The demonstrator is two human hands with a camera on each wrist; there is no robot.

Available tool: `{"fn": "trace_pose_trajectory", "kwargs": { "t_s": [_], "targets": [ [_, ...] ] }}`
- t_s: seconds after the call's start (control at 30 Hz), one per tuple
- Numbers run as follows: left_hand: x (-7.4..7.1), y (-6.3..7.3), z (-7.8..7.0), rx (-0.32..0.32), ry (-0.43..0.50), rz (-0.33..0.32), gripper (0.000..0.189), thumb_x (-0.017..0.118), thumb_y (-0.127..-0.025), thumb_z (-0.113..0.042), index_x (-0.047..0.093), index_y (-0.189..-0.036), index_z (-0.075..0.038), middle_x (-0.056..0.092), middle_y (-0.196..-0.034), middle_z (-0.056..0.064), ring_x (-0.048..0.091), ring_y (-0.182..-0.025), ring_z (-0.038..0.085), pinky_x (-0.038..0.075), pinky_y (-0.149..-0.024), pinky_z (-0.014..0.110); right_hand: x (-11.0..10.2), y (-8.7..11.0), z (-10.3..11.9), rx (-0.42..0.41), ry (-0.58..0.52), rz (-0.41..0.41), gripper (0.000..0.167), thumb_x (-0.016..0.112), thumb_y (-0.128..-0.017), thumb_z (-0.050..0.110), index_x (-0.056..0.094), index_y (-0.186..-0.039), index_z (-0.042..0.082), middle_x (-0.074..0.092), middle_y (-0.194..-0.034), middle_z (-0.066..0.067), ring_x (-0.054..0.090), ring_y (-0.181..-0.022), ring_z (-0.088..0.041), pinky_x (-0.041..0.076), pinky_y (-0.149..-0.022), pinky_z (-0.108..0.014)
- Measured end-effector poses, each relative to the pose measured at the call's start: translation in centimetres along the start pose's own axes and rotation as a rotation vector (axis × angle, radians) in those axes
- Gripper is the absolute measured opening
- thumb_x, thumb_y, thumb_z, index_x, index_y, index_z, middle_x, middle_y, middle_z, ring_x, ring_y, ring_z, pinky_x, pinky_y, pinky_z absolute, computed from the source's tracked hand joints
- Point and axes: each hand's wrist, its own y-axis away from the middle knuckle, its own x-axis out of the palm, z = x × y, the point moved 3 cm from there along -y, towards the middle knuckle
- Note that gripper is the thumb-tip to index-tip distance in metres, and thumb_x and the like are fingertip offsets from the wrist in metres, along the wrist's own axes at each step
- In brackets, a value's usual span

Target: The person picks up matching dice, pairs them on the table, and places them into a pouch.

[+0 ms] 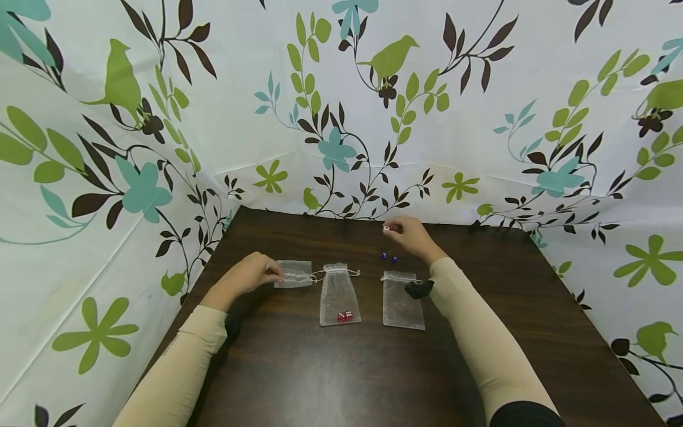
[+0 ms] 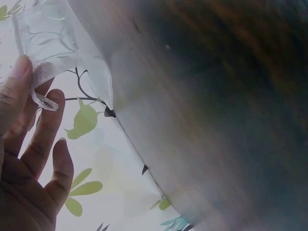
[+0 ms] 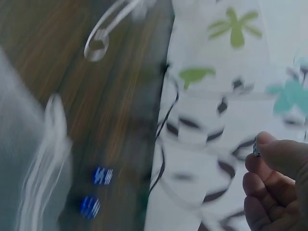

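Note:
Between thumb and fingertip, my right hand (image 1: 408, 235) pinches a small white die (image 1: 386, 228) over the far part of the table; the right wrist view shows the same white die (image 3: 256, 147) with dark pips. Two blue dice (image 1: 389, 257) lie just below that hand. My left hand (image 1: 251, 274) grips the end of a sheer white drawstring pouch (image 1: 296, 274); thumb and forefinger pinch its gathered mouth in the left wrist view, the other fingers half spread. Beside it lies a second sheer pouch (image 1: 332, 290) with two red dice (image 1: 344, 316) inside.
A third sheer pouch (image 1: 404, 308) lies flat on the dark wooden table (image 1: 320, 373), under the right wrist with its black band (image 1: 419, 289). Patterned white cloth (image 1: 341, 107) hangs along the back and sides of the table.

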Motion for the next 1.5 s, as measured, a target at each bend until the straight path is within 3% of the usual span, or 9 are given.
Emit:
{"fn": "trace_pose_trajectory", "kwargs": {
  "t_s": [0.23,0.43,0.67,0.87,1.13,1.3,1.5],
  "targets": [
    [0.2,-0.1,0.0,-0.022,0.001,0.011,0.004,0.079,-0.086,-0.012,0.081,-0.089,-0.011,0.076,-0.086,-0.005,0.071,-0.081,0.013,0.058,-0.071,0.033,2.7,-2.0,5.7,-0.089,0.011,0.118,0.02,0.07,-0.098,0.017,0.073,-0.113,0.004,0.069,-0.1,-0.007,0.063,-0.09,-0.022,0.053,-0.082,-0.041],
    [0.4,-0.1,-0.1,-0.03,0.015,0.009,0.004,0.08,-0.086,-0.012,0.081,-0.09,-0.011,0.076,-0.088,-0.003,0.072,-0.084,0.016,0.059,-0.074,0.035,5.0,-3.5,10.0,-0.224,0.036,0.171,0.02,0.069,-0.099,0.016,0.074,-0.115,0.005,0.071,-0.101,-0.007,0.064,-0.09,-0.019,0.052,-0.081,-0.036],
    [0.4,-0.4,-0.3,-0.006,0.04,-0.002,0.004,0.08,-0.087,-0.012,0.081,-0.09,-0.011,0.076,-0.089,-0.003,0.072,-0.084,0.014,0.058,-0.076,0.035,7.6,-4.0,13.6,-0.313,0.091,0.261,0.02,0.067,-0.1,0.017,0.074,-0.116,0.008,0.07,-0.105,-0.004,0.064,-0.093,-0.016,0.052,-0.083,-0.03],
    [0.2,-0.9,-0.5,0.027,0.051,0.012,0.007,0.079,-0.087,-0.014,0.08,-0.09,-0.008,0.076,-0.088,-0.003,0.071,-0.082,0.012,0.058,-0.073,0.034,9.4,-3.2,15.1,-0.383,0.137,0.323,0.019,0.067,-0.1,0.015,0.074,-0.116,0.007,0.069,-0.111,-0.005,0.061,-0.097,-0.017,0.051,-0.083,-0.029],
    [0.5,-0.7,-0.5,0.011,0.053,0.016,0.003,0.079,-0.087,-0.011,0.081,-0.09,-0.01,0.076,-0.086,-0.006,0.07,-0.078,0.009,0.057,-0.069,0.03,11.2,-3.1,16.0,-0.474,0.142,0.404,0.023,0.067,-0.1,0.018,0.074,-0.118,0.005,0.07,-0.111,-0.004,0.061,-0.101,-0.017,0.049,-0.09,-0.028],
    [0.4,-0.7,-0.5,0.007,0.04,0.012,0.003,0.079,-0.087,-0.012,0.081,-0.09,-0.011,0.076,-0.088,-0.006,0.07,-0.081,0.01,0.058,-0.072,0.031,10.9,-3.0,16.0,-0.446,0.146,0.381,0.025,0.065,-0.102,0.021,0.074,-0.12,0.007,0.07,-0.117,-0.004,0.061,-0.112,-0.018,0.048,-0.098,-0.03],
    [0.1,-0.6,-0.3,-0.008,0.039,-0.001,0.004,0.079,-0.087,-0.009,0.081,-0.09,-0.011,0.076,-0.089,-0.004,0.071,-0.083,0.012,0.058,-0.074,0.033,9.9,-3.1,15.1,-0.403,0.135,0.341,0.024,0.064,-0.102,0.02,0.073,-0.122,0.008,0.069,-0.119,-0.004,0.061,-0.114,-0.02,0.048,-0.099,-0.032]
  ]
}}
